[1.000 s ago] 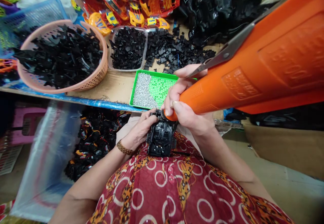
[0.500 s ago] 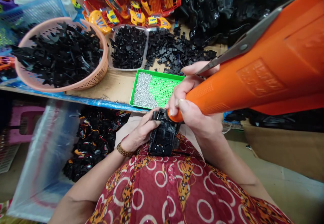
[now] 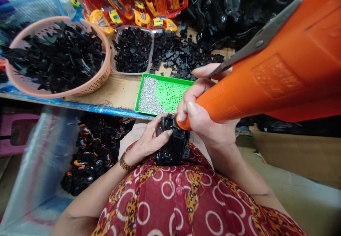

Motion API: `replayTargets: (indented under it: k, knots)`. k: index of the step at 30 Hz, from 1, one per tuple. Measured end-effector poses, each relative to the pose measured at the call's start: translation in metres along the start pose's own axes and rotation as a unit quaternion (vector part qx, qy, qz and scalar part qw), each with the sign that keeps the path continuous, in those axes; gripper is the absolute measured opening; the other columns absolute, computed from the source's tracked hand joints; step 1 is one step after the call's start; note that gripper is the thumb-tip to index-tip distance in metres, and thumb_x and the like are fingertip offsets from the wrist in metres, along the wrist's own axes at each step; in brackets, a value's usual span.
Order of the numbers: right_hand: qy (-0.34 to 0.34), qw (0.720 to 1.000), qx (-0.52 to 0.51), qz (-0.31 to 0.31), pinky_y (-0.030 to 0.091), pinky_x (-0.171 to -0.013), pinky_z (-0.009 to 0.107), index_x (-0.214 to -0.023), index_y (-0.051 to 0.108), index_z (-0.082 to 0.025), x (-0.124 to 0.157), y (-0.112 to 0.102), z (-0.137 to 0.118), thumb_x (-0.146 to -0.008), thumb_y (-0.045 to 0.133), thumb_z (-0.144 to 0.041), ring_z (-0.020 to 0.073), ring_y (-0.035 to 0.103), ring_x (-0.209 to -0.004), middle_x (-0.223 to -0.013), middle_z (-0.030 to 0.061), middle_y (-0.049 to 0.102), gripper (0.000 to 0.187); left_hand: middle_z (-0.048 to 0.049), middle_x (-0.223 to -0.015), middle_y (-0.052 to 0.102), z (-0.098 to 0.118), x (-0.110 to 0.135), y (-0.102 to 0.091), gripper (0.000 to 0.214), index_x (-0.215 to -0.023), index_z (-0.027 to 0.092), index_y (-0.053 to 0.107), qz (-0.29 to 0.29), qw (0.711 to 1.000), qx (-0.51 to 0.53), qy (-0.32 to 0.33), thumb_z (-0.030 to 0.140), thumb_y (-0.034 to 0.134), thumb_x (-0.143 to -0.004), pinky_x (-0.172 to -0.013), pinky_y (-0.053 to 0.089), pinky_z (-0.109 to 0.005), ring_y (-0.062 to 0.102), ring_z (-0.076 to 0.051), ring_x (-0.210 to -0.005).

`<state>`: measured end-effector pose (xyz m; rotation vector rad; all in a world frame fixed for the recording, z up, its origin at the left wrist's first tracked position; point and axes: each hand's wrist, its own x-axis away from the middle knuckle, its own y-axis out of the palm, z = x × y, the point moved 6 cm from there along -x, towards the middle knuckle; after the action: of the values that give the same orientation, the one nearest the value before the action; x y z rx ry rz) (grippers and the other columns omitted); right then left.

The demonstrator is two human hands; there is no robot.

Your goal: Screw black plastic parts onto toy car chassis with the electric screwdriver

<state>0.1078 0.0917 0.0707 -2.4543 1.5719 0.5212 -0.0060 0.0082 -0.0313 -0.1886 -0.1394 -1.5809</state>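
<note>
The black plastic chassis point(image 3: 172, 147) sits at the near centre of the scene, in the person's lap against the red patterned garment, just short of the near edge of the tabletop point(image 3: 119, 90). The left hand point(image 3: 149, 136) is closed on it from the left: the fingers curl over its far left corner and side. The right hand point(image 3: 205, 122) is wrapped round the narrow nose of the orange power screwdriver point(image 3: 266, 76), with one finger stretched out to the metal lever point(image 3: 255, 44). The tool's tip meets the chassis at its far right corner; the bit itself is hidden by the fingers.

Handling, judged from appearance:
- The chassis appears to be a thin moulded shell, light and stiff, with ribs and openings. It is likely to crack or whiten if squeezed across an unsupported span.
- The smooth plastic may turn under the driver. A hold on the two long side walls, close to the point of contact, should resist this best.
- The screwdriver looks bulky and heavy toward its wide end, so a grip low on the nose gives the most control of the tip.

Surroundings: a green tray point(image 3: 170, 95) of small silver screws lies just beyond the hands. Farther left stand a pink basket point(image 3: 98, 81) and a clear tub point(image 3: 132, 73), both filled with black parts, and loose black pieces point(image 3: 186, 56) lie to the right of the tub.
</note>
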Motion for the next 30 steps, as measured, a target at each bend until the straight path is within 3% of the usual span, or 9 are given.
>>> replayTargets:
  k: [6, 12, 18, 25, 30]
  knots:
    - [0.007, 1.000, 0.016, 0.020, 0.063, -0.086, 0.046, -0.102, 0.054, -0.034, -0.002, -0.003, 0.002, -0.086, 0.067, -0.019, 0.0142, 0.056, -0.051, -0.069, -0.0096, 0.054, 0.026, -0.0122, -0.127, 0.073, -0.007, 0.002, -0.003, 0.053, -0.130, 0.017, 0.064, 0.021, 1.000, -0.004, -0.004, 0.047, 0.069, -0.086, -0.105, 0.051, -0.043, 0.067, -0.031, -0.116]
    - [0.001, 0.999, 0.003, 0.039, 0.063, -0.076, 0.042, -0.105, 0.057, -0.035, -0.002, -0.005, 0.004, -0.085, 0.070, -0.023, 0.0177, 0.061, -0.057, -0.066, -0.0082, 0.053, 0.027, -0.0143, -0.131, 0.070, -0.013, 0.004, -0.004, 0.061, -0.133, 0.017, 0.063, 0.035, 0.999, -0.002, -0.035, 0.053, 0.069, -0.085, -0.114, 0.045, -0.049, 0.062, -0.035, -0.126]
    - [0.025, 0.999, 0.016, 0.037, 0.061, -0.067, 0.038, -0.115, 0.054, -0.036, -0.002, -0.006, 0.008, -0.084, 0.074, -0.031, 0.0189, 0.063, -0.059, -0.066, -0.0081, 0.055, 0.037, -0.0107, -0.133, 0.069, -0.013, 0.005, -0.001, 0.060, -0.137, 0.019, 0.059, 0.018, 0.999, 0.001, -0.029, 0.050, 0.070, -0.087, -0.116, 0.044, -0.046, 0.061, -0.032, -0.127]
    - [0.018, 0.999, -0.028, 0.032, 0.056, -0.056, 0.035, -0.111, 0.053, -0.034, -0.002, -0.003, 0.008, -0.082, 0.076, -0.022, 0.0148, 0.055, -0.050, -0.068, -0.0104, 0.054, 0.039, -0.0090, -0.125, 0.074, -0.005, 0.002, 0.005, 0.052, -0.132, 0.018, 0.059, 0.009, 0.999, 0.037, -0.016, 0.044, 0.070, -0.089, -0.105, 0.052, -0.043, 0.066, -0.030, -0.116]
    - [0.035, 0.998, -0.007, 0.054, 0.060, -0.058, 0.036, -0.108, 0.052, -0.034, 0.000, -0.006, 0.010, -0.080, 0.080, -0.031, 0.0163, 0.056, -0.048, -0.067, -0.0101, 0.055, 0.040, -0.0057, -0.126, 0.074, -0.005, 0.003, 0.007, 0.047, -0.131, 0.022, 0.063, 0.014, 0.998, 0.056, -0.021, 0.041, 0.072, -0.089, -0.104, 0.051, -0.042, 0.067, -0.030, -0.119]
